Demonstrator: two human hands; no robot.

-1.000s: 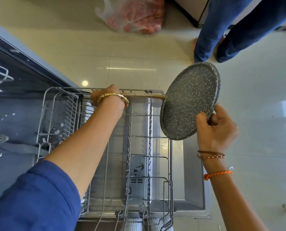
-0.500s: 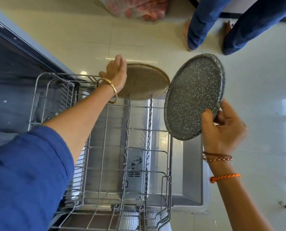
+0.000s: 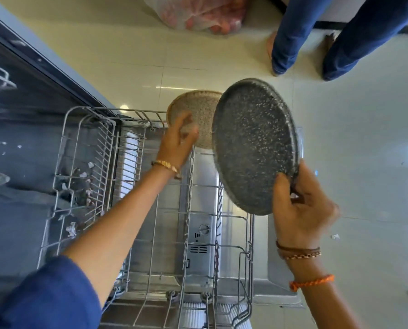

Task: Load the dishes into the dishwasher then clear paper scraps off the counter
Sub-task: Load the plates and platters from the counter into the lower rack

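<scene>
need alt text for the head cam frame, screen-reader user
The right hand grips a dark speckled plate above a pulled-out dishwasher rack, while the left hand holds a tan speckled plate at the rack's far end. Another person's legs stand on the tiled floor beyond.

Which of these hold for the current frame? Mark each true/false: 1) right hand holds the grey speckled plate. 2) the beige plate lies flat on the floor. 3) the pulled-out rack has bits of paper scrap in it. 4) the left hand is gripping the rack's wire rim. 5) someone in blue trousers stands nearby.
1) True: the right hand pinches the grey speckled plate at its lower edge.
2) False: the beige plate stands at the far end of the rack, with the left hand on it.
3) True: paper scraps lie in the rack's left section.
4) False: it touches the beige plate, not the rim.
5) True: blue trousers show at top right.
</scene>
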